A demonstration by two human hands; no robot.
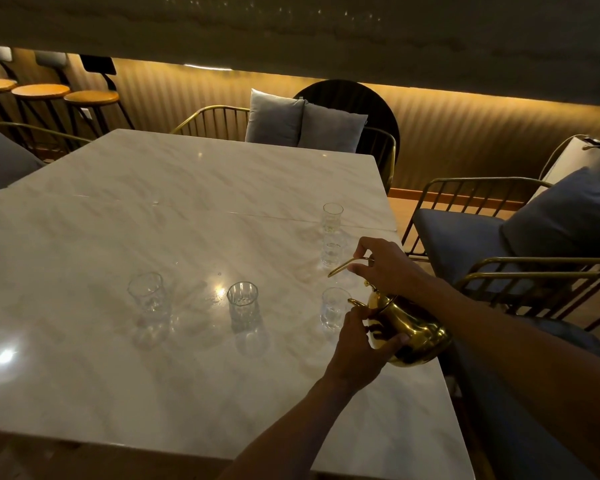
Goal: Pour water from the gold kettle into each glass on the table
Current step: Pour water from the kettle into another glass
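Observation:
A shiny gold kettle [414, 336] hangs tilted over the right side of the marble table [153, 209], its spout pointing left toward a small clear glass [332, 308]. My right hand [385, 263] grips the kettle's thin wire handle from above. My left hand [359, 344] cups the kettle's body near the spout. Two more small glasses [332, 218] [331, 252] stand farther back on the right. Two wider cut glasses [242, 303] [149, 294] stand toward the middle and left. No stream of water is visible.
Gold wire chairs with grey cushions [548, 220] stand to the right and behind the table [305, 121]. Round bar stools [90, 97] line the ribbed wall at the back left. A seam runs across the tabletop.

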